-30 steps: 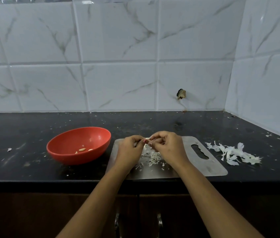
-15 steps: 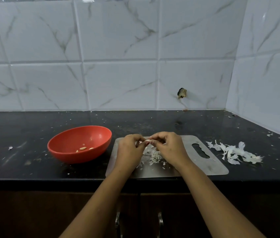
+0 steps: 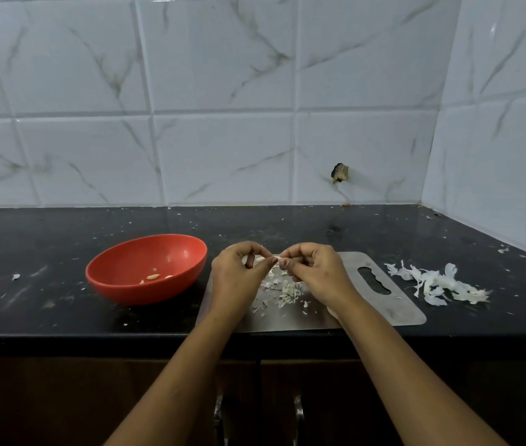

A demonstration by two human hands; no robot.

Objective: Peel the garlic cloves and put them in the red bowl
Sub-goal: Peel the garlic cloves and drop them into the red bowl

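Head view: garlic clove (image 3: 260, 259) behind fingers (image 3: 253, 250)

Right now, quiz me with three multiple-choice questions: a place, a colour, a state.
1. Where is the big pile of garlic skins? A on the counter, right of the steel cutting board; B at the counter's left end; C against the tiles.
2. What colour is the bowl? A blue; B red; C white.
3. What are the hands doing? A lying flat; B holding a knife; C both pinching one garlic clove.
Answers: A, it lies past the board's handle slot; B, plainly red; C, left hand and right hand fingertips meet on the clove.
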